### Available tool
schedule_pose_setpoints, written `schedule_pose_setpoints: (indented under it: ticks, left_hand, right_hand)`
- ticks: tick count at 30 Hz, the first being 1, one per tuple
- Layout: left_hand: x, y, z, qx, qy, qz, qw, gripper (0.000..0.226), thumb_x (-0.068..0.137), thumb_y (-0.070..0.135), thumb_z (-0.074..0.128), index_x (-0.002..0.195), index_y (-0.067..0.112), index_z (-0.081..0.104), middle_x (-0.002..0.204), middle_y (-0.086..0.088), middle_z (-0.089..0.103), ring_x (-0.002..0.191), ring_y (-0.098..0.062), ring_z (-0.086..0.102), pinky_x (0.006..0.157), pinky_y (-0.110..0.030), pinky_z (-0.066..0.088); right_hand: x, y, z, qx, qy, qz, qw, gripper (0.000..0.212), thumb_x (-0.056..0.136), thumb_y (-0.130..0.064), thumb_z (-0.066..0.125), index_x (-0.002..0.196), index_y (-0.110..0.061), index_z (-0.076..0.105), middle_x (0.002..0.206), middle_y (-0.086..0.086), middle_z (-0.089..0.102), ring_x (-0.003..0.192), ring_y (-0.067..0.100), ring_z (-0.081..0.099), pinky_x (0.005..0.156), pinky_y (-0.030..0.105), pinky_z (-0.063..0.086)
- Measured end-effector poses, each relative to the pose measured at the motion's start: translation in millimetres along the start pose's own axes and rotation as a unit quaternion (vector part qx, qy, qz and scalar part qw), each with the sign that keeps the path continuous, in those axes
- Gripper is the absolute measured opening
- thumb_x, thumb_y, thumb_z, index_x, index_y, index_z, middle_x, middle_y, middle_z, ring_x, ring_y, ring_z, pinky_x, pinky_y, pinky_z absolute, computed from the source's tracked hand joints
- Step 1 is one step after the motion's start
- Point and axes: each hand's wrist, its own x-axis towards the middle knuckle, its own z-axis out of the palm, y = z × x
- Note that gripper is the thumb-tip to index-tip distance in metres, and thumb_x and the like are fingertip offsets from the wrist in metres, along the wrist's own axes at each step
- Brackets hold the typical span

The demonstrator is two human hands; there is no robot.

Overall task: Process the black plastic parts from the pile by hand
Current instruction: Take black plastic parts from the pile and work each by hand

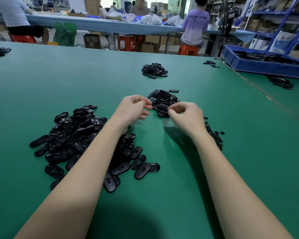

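Head view: right hand (185, 116) pinching a part off the small pile (163, 102) at 12 o'clock, left hand (135, 107) curling loosely, seemingly empty, readying to assist.

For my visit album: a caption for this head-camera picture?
Two bare hands work between heaps of black plastic parts on a green table.
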Motion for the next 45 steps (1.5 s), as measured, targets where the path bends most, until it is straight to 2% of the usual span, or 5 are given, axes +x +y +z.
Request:
schedule_pose_setpoints:
  ticks: [10, 14, 27, 37, 45]
  left_hand:
    - [3.7, 1.3, -31.9, 0.321, 0.045, 0.07, 0.943, 0.016, 0.092, 0.018, 0.056, 0.095, 0.026, 0.07, 0.092, 0.01, 0.072, 0.075, -0.001, 0.062, 0.063, -0.008, 0.043]
    - [2.3, -2.2, -36.3, 0.451, -0.011, -0.014, 0.893, 0.017, 0.084, 0.03, 0.07, 0.099, 0.03, 0.063, 0.107, 0.003, 0.067, 0.096, -0.018, 0.064, 0.088, -0.031, 0.054]
    - [-9.9, 1.9, -20.0, 0.493, 0.024, 0.017, 0.869, 0.02, 0.085, 0.014, 0.06, 0.093, 0.029, 0.069, 0.109, 0.002, 0.07, 0.101, -0.024, 0.064, 0.083, -0.029, 0.046]
    - [-8.5, 6.5, -3.6, 0.387, 0.118, 0.152, 0.902, 0.022, 0.093, 0.015, 0.056, 0.098, 0.031, 0.07, 0.097, 0.006, 0.074, 0.093, -0.022, 0.067, 0.076, -0.03, 0.048]
    - [-15.7, 6.0, 24.6, 0.021, -0.021, 0.009, 1.0, 0.033, 0.094, -0.004, 0.051, 0.09, 0.017, 0.076, 0.084, -0.006, 0.073, 0.072, -0.016, 0.07, 0.085, -0.026, 0.059]
  right_hand:
    - [-10.9, -2.1, 7.0, -0.034, -0.078, -0.041, 0.996, 0.013, 0.087, -0.034, 0.067, 0.076, -0.039, 0.072, 0.075, -0.02, 0.069, 0.081, -0.001, 0.064, 0.072, 0.026, 0.048]
    - [-10.7, -2.3, 6.7, -0.033, -0.093, -0.045, 0.994, 0.012, 0.088, -0.034, 0.067, 0.078, -0.037, 0.074, 0.078, -0.018, 0.071, 0.085, 0.003, 0.065, 0.076, 0.026, 0.051]
    - [-15.3, -7.3, 10.9, -0.052, -0.141, -0.051, 0.987, 0.012, 0.087, -0.034, 0.066, 0.081, -0.035, 0.076, 0.081, -0.019, 0.07, 0.084, -0.002, 0.062, 0.076, 0.027, 0.051]
    - [-13.1, -14.9, -3.7, -0.004, -0.128, -0.036, 0.991, 0.009, 0.089, -0.032, 0.067, 0.087, -0.035, 0.076, 0.083, -0.013, 0.072, 0.079, 0.003, 0.065, 0.066, 0.023, 0.047]
    - [1.3, -3.5, -62.7, -0.271, -0.138, 0.038, 0.952, 0.015, 0.089, -0.033, 0.062, 0.09, -0.04, 0.075, 0.105, -0.01, 0.074, 0.101, 0.02, 0.064, 0.078, 0.03, 0.047]
